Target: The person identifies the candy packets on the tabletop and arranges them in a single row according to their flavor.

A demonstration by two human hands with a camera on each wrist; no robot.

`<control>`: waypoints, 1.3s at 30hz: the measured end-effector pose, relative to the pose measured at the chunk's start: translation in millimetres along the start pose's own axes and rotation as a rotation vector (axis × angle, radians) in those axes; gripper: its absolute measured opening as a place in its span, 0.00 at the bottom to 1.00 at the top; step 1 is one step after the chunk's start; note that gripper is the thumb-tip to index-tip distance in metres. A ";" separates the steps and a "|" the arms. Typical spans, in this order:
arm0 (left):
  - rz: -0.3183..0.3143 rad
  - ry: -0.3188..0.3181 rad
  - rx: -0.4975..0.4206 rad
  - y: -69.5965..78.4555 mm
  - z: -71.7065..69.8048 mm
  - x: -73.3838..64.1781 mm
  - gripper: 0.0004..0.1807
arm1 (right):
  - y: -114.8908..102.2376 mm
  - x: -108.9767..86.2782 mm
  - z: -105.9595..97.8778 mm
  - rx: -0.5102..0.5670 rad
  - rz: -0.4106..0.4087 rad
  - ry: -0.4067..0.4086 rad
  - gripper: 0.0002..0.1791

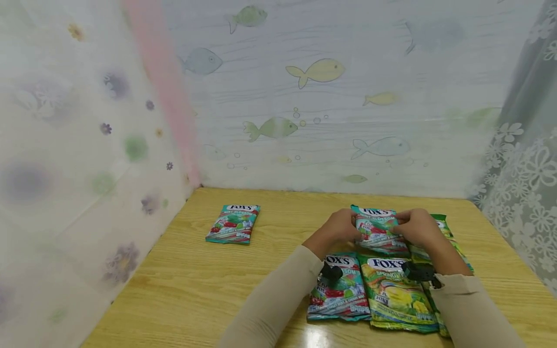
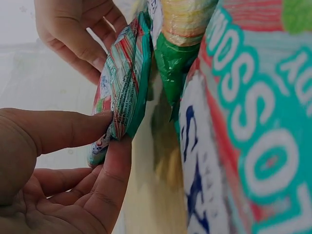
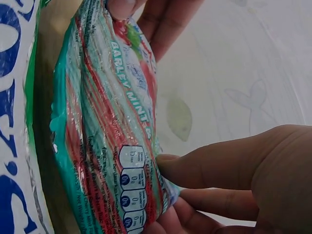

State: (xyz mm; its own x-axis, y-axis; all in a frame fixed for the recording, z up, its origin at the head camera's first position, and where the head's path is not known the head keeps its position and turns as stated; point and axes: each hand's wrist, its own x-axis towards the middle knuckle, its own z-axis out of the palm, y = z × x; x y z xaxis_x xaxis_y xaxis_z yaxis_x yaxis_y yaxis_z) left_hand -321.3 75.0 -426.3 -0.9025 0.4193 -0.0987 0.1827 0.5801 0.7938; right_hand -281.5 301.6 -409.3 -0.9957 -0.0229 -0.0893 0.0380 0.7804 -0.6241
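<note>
Probably it is best to keep both pinches light and equal, so the mint bag (image 1: 376, 233) does not twist, and to hold it away from the yellow bag (image 1: 397, 296) and the front mint bag (image 1: 341, 293). The left hand (image 1: 338, 229) pinches its left side; the right hand (image 1: 419, 229) pinches its right side. So it lies between both hands, just beyond the yellow bag. Whether it touches the table (image 1: 191, 290), I cannot tell.

The head view faces forward and down across the table (image 1: 174, 290), while both wrist close-ups share the held packet (image 2: 124, 83).
</note>
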 end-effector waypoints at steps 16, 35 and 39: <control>0.009 0.018 -0.007 -11.6 -26.5 -7.2 0.40 | -19.0 -2.9 6.6 0.093 -0.053 0.057 0.31; 0.050 0.033 -0.057 -38.2 -67.1 -23.5 0.40 | -51.0 6.8 26.7 0.174 -0.104 0.040 0.29; 0.070 0.034 -0.053 -44.8 -78.0 -29.3 0.40 | -60.6 9.1 30.2 0.182 -0.112 0.029 0.29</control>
State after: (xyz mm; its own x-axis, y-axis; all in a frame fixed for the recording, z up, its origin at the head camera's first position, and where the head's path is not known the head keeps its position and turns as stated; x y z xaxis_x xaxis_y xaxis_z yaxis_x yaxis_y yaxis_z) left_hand -333.6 -17.8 -412.2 -0.9010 0.4332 -0.0225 0.2255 0.5121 0.8288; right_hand -290.3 235.3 -395.7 -0.9965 -0.0831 0.0089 -0.0609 0.6483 -0.7589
